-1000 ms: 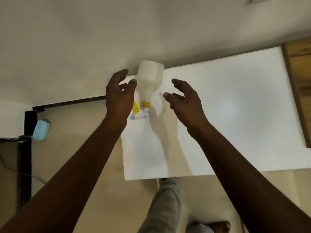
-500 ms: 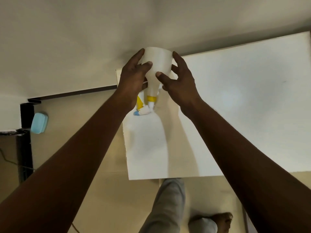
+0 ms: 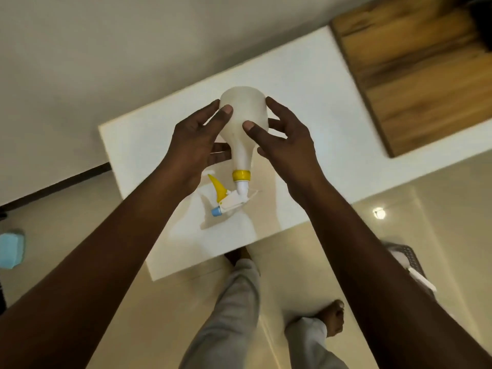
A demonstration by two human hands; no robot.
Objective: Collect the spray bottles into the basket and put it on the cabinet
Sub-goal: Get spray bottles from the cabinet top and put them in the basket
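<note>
A white spray bottle (image 3: pixel 243 121) with a yellow collar, yellow trigger and blue nozzle tip is held above the white table (image 3: pixel 306 83), its spray head pointing toward me. My left hand (image 3: pixel 197 145) grips its body from the left and my right hand (image 3: pixel 282 139) from the right, thumbs pressed on the near side. A dark slatted basket (image 3: pixel 411 259) shows on the floor at the right, mostly hidden behind my right forearm, with something white in it.
A wooden surface (image 3: pixel 423 67) adjoins the white table at the upper right. A light blue object (image 3: pixel 10 249) sits at the left edge. My legs and bare foot (image 3: pixel 332 318) stand on the glossy beige floor below the table's near edge.
Both hands went from apart and empty to closed around the bottle, and the bottle has come off the table toward me. The view has swung, bringing the wooden surface and basket in.
</note>
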